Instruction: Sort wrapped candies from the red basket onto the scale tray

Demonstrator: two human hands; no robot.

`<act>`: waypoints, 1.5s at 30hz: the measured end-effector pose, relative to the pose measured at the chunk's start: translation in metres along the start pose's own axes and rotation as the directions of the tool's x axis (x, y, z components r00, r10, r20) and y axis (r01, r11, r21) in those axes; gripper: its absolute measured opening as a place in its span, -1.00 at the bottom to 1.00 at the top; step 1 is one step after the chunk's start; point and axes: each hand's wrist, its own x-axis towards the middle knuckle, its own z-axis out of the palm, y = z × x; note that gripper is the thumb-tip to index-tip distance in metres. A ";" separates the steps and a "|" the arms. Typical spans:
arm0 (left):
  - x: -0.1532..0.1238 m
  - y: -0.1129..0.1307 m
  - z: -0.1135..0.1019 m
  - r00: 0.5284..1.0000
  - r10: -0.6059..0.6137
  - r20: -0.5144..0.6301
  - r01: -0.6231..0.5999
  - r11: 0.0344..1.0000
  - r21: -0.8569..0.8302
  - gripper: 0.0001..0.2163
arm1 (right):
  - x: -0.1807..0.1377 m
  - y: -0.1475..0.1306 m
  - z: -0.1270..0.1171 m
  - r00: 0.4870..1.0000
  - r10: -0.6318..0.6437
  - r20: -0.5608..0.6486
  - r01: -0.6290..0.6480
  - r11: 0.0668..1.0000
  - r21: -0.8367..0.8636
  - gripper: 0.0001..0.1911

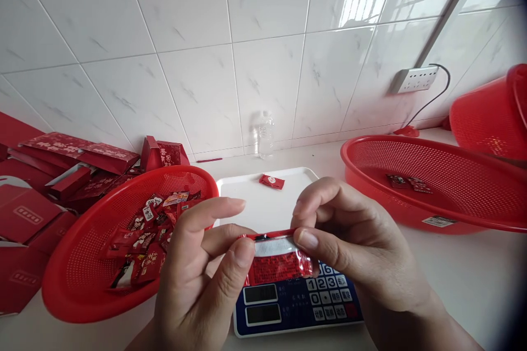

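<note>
Between my two hands is a small red shiny packet, its pale crimped back seam facing me. My left hand pinches its left end between thumb and fingers. At the other end, my right hand grips it the same way, thumb on top. Beneath the packet stands a digital scale with a blue keypad panel and a white weighing tray. A similar red packet lies flat on that tray, beyond my fingers.
To the left, a red basket holds many red packets, with red cardboard boxes behind it. A second red basket with a few packets is at right. A clear bottle stands by the wall, and a power strip hangs there.
</note>
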 end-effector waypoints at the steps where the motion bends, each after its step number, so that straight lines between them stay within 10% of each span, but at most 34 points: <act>1: 0.000 0.000 0.000 1.000 -0.001 0.003 0.001 1.000 -0.005 -0.80 | 0.000 0.000 0.000 1.000 -0.001 0.001 0.001 1.000 0.006 -0.90; 45: 0.005 -0.013 -0.011 0.993 0.115 0.031 -0.115 0.993 0.016 -0.78 | 0.001 0.002 -0.003 0.999 -0.048 0.016 0.048 0.999 -0.019 -0.90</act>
